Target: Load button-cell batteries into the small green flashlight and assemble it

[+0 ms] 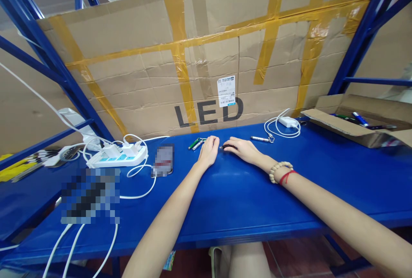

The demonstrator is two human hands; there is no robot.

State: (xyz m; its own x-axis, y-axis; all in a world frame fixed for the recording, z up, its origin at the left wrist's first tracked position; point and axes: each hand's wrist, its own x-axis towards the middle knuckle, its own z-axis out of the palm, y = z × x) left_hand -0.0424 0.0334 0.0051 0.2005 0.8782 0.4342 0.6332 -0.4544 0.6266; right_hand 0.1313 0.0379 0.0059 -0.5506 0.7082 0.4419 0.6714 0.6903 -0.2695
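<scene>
My left hand (209,151) is above the blue table, fingers pressed together; what they hold, if anything, is hidden. Just right of it, my right hand (246,150) grips a slim black pen-like stick (229,146), its small tip pointing toward the left hand. A small gap separates the two hands. Beside the left hand lie a short green metal tube (193,144) and a silver tube (198,145), both pen-like. Beyond the right hand rests a silver pen-like tube (260,139) with a key ring on its end.
An open cardboard box (341,129) with several pen-like tubes stands at right. A white power strip (119,157), cables, a phone (162,160) and a blurred device (90,196) are on the left. A white charger (289,122) lies at the back, before a large cardboard panel (144,84).
</scene>
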